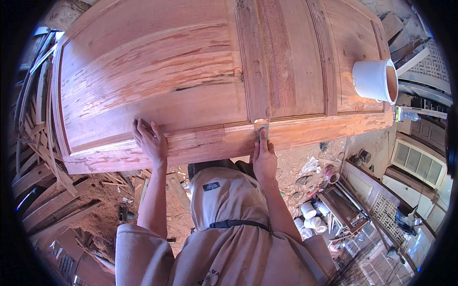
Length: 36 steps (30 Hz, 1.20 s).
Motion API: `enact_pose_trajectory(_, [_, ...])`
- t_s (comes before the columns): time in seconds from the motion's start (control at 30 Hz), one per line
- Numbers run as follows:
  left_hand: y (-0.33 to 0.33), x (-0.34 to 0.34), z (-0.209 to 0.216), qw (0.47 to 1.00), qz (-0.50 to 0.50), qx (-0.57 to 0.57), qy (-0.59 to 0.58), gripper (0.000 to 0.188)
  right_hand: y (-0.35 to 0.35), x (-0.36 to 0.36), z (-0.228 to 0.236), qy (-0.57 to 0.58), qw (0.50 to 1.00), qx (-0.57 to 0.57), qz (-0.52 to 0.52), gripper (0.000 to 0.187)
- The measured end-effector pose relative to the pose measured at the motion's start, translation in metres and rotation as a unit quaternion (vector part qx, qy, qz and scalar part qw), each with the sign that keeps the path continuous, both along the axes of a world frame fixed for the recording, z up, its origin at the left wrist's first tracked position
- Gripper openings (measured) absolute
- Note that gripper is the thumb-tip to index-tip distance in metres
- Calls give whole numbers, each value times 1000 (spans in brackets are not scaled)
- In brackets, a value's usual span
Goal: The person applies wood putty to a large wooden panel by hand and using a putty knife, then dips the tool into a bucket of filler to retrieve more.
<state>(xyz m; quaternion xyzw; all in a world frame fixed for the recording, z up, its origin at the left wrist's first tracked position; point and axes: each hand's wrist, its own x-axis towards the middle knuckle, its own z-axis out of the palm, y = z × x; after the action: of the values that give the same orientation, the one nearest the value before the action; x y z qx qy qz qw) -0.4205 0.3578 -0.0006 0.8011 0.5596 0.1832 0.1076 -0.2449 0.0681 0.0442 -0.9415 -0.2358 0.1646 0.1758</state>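
Note:
A wide panelled wooden door [191, 105] lies flat in front of me, its reddish-brown wood streaked with pale orange patches. My left hand [151, 141] rests on the near edge of the door, left of the middle, fingers apart and nothing in them. Further right along that edge, my right hand [264, 159] presses a small flat grey-green piece [262, 132] onto the wood. The index finger is stretched over this piece, which looks like a scraper blade or folded sandpaper; I cannot tell which. Beside it is a pale smear [261, 121] at the panel joint.
On the door's right end sits a white bucket [369, 80]. Wood offcuts [43, 200] pile up on the left beside sawdust [102, 205]. Several white tubs [312, 221] and a wooden frame [341, 205] are on the floor at lower right. A plastic bottle [410, 116] is beyond the door's right end.

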Motion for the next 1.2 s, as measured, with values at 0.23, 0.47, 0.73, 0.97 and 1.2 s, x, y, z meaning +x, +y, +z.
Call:
enact_pose_trajectory(0.23, [1, -2, 3, 1000, 9, 2, 3, 53, -14, 30, 58, 71, 994, -19, 84, 53])
enact_pose_trajectory(0.47, [-1, -2, 0, 1000, 7, -12, -7, 53, 42, 70, 37, 65, 984, -99, 136, 43])
enact_pose_trajectory(0.73, [-1, -2, 3, 1000, 18, -11, 3, 53, -11, 42, 49, 166, 972, -106, 125, 47])
enact_pose_trajectory(0.97, [0, 0, 3, 1000, 17, 3, -5, 53, 6, 27, 25, 44, 998, 24, 49, 55])
enact_pose_trajectory(1.2, [-1, 0, -2, 1000, 1, 0, 14, 53, 6, 9, -5, -26, 998, -24, 50, 60])
